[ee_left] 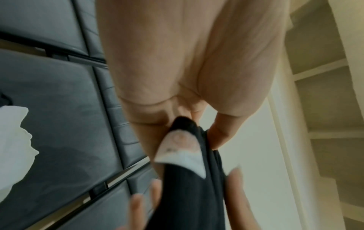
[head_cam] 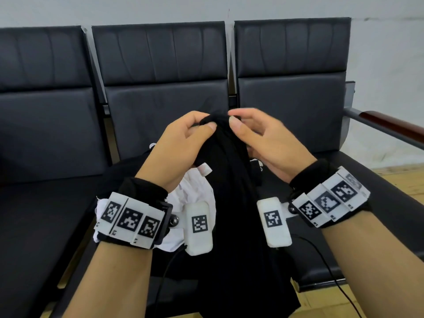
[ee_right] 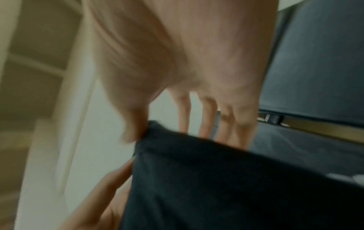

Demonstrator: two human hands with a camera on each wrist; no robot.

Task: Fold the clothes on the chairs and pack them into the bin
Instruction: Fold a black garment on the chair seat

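Note:
A black garment (head_cam: pixel 231 203) hangs bunched between my two hands in front of the middle chair (head_cam: pixel 165 99). My left hand (head_cam: pixel 204 123) pinches its top edge between thumb and fingers, and the left wrist view shows that hand (ee_left: pixel 187 123) gripping the fabric just above a white label (ee_left: pixel 181 152). My right hand (head_cam: pixel 234 118) is right beside it, thumb on the near side of the same edge. In the blurred right wrist view its thumb and fingers (ee_right: pixel 169 126) close over the black cloth (ee_right: pixel 216 179). A crumpled white garment (head_cam: pixel 197 196) lies on the seat below. No bin is in view.
Three black padded chairs stand in a row against a grey wall. A wooden armrest (head_cam: pixel 390 125) sticks out at the right end, with wooden floor (head_cam: pixel 408 180) beyond it. Thin black cables (head_cam: pixel 321 260) trail from the wrist units.

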